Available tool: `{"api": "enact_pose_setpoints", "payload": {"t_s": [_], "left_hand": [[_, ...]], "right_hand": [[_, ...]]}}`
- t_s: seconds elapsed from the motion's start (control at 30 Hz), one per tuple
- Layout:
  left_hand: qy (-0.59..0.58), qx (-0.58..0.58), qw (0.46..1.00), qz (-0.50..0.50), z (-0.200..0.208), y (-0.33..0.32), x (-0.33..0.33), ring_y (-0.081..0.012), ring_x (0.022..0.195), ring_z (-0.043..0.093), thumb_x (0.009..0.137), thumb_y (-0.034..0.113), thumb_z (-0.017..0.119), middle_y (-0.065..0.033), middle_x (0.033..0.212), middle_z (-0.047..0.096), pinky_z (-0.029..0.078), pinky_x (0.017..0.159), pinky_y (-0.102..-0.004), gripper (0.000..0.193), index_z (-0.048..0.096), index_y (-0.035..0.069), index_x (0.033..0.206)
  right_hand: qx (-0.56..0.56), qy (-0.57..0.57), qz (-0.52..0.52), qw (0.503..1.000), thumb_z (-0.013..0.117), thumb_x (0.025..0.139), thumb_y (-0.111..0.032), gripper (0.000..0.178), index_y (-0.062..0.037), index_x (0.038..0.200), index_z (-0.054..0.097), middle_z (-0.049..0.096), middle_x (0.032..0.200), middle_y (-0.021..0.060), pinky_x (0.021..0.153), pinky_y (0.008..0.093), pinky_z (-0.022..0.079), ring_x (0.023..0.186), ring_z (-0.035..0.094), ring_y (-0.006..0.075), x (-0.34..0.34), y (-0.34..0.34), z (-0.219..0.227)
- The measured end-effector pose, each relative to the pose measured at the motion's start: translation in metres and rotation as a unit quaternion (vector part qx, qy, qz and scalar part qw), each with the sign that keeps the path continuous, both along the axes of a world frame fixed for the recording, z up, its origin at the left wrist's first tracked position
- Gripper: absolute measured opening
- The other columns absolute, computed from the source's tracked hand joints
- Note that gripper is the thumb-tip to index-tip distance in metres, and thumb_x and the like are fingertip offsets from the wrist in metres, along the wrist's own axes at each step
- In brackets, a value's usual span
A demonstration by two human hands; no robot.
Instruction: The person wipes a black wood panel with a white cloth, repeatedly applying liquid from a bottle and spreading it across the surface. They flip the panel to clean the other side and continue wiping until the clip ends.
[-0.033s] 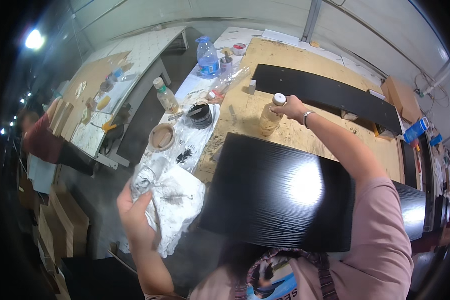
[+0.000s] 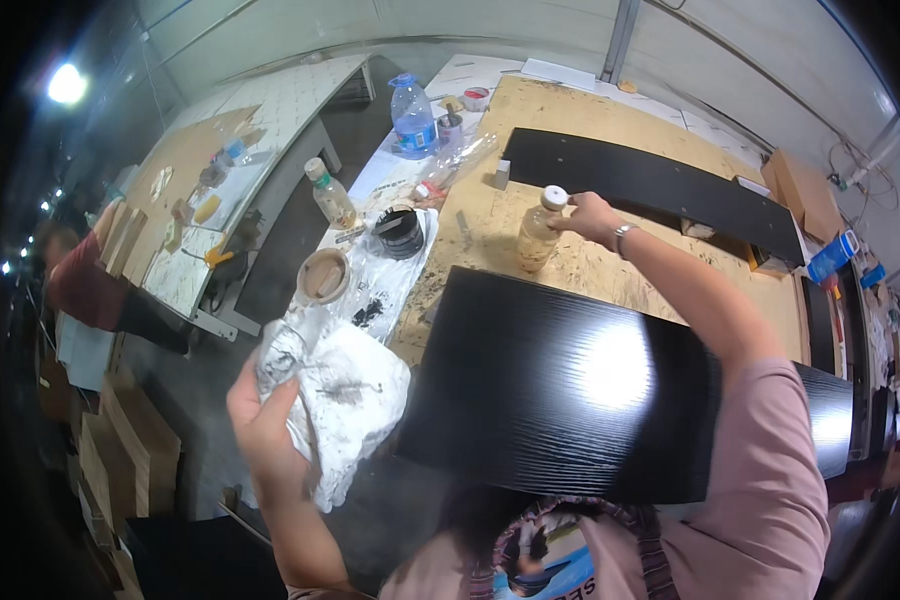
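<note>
Tabletop (image 2: pixel 610 130): chipboard sheet carried glossy black panel (image 2: pixel 560 390).
Left hand (image 2: pixel 265 425): clutched stained white rag (image 2: pixel 345 400).
Right hand (image 2: pixel 592 217): gripped capped bottle (image 2: pixel 538 235) of amber liquid.

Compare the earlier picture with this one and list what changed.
Nothing visibly changed. The right hand grips the white-capped bottle standing on the chipboard bench, and the left hand holds the stained white rag beside the black panel, exactly as before.
</note>
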State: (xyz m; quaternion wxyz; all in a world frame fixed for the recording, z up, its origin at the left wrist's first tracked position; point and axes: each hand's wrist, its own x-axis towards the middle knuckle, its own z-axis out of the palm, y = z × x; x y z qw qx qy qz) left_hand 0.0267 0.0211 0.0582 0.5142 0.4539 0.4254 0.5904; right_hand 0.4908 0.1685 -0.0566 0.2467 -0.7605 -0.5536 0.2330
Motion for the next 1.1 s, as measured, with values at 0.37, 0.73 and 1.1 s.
{"api": "enact_pose_setpoints", "payload": {"t_s": [0.37, 0.73, 1.1], "left_hand": [[0.508, 0.508, 0.591, -0.367, -0.026, -0.006, 0.137, -0.0317, 0.132, 0.054, 0.083, 0.008, 0.059, -0.0107, 0.147, 0.054, 0.041, 0.11, -0.0537, 0.059, 0.054, 0.012, 0.142], [0.435, 0.496, 0.681, -0.316, -0.014, 0.001, 0.206, -0.0331, 0.105, 0.061, 0.075, -0.006, 0.054, -0.0105, 0.121, 0.064, 0.05, 0.095, -0.0419, 0.05, 0.068, 0.005, 0.122], [0.413, 0.511, 0.625, -0.421, -0.032, -0.02, 0.235, -0.0329, 0.101, 0.061, 0.067, -0.004, 0.062, -0.012, 0.12, 0.064, 0.05, 0.09, -0.0451, 0.051, 0.07, 0.01, 0.116]], "right_hand": [[-0.042, -0.156, 0.075, 0.984, 0.056, 0.101, -0.044, 0.05, 0.0024, 0.097, 0.074, 0.069, 0.079, 0.0235, 0.075, 0.0464, 0.053, 0.074, 0.067, 0.0395, 0.009, -0.249, 0.085], [-0.042, -0.15, 0.059, 0.986, 0.049, 0.104, -0.048, 0.059, -0.0012, 0.076, 0.072, 0.064, 0.065, 0.021, 0.067, 0.0483, 0.05, 0.065, 0.063, 0.0398, 0.008, -0.238, 0.079], [-0.048, -0.159, 0.03, 0.986, 0.048, 0.104, -0.048, 0.058, -0.002, 0.078, 0.072, 0.066, 0.07, 0.0219, 0.07, 0.0486, 0.051, 0.07, 0.065, 0.0399, 0.004, -0.244, 0.086]]}}
